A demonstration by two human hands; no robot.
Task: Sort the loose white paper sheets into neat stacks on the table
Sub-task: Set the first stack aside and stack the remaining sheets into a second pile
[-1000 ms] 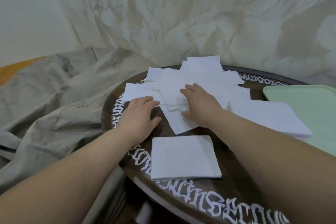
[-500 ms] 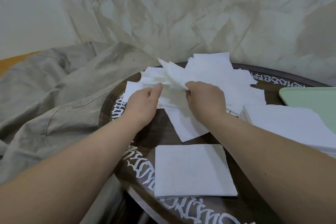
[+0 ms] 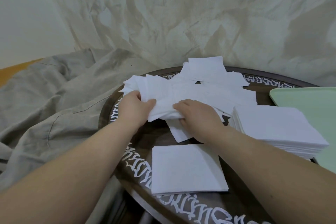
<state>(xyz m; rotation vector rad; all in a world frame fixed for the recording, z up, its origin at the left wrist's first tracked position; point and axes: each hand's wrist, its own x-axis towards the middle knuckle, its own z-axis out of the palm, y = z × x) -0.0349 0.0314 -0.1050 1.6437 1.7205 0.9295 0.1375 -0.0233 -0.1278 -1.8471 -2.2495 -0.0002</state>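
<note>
Paper sheets (image 3: 163,109) — bunched, gripped between both hands' fingers (image 3: 151,102)

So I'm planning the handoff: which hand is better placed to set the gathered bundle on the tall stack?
Probably the right hand: it grips the bundle on the side nearest the tall stack. The left hand grips the far side and would have to cross over.

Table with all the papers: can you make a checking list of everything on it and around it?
Surface: round dark table with white lettering on its rim.
Job's things: loose sheets piled at the back; thick stack on the right; thin stack in front.
Clutter: green tray at the right edge.
Grippers: left hand and right hand grip a bundle together.
Cables: nothing seen.
Surroundings: grey cloth on the left, draped fabric behind.
</note>
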